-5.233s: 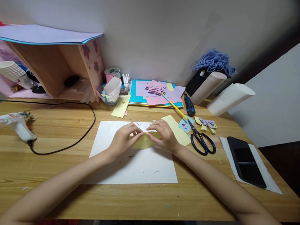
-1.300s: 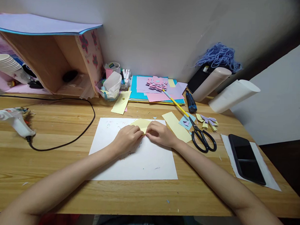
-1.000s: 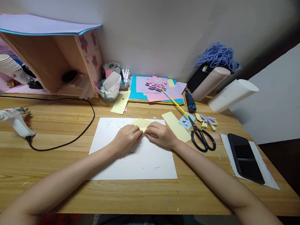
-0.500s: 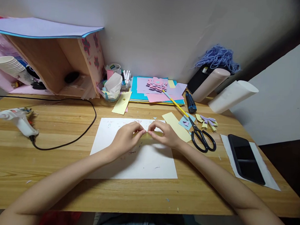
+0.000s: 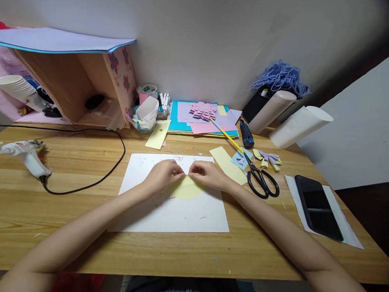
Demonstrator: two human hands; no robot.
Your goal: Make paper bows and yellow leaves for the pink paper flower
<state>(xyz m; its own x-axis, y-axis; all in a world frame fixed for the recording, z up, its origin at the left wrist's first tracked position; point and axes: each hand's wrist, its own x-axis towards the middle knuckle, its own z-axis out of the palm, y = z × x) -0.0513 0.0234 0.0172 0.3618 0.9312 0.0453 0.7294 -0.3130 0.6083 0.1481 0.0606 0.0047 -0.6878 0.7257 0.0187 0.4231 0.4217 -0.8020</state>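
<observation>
My left hand and my right hand meet over a white sheet of paper, fingertips almost touching. Between them they pinch the far edge of a yellow piece of paper, whose face tilts toward me. Parts of its sides are hidden behind my fingers. Small dark and reddish marks and scraps dot the white sheet. Just right of my right hand lies a yellow paper strip, beside a small blue square with a purple scrap on it. Black-handled scissors rest close by.
A white glue gun with a black cable lies at left. Behind are a decorated box, coloured papers with a pink paper flower, and a utility knife. A phone lies at right.
The yellow paper has tipped so that its broad face now shows toward me; before, only a thin band was visible. Both hands stay pinched at about the same spot.
</observation>
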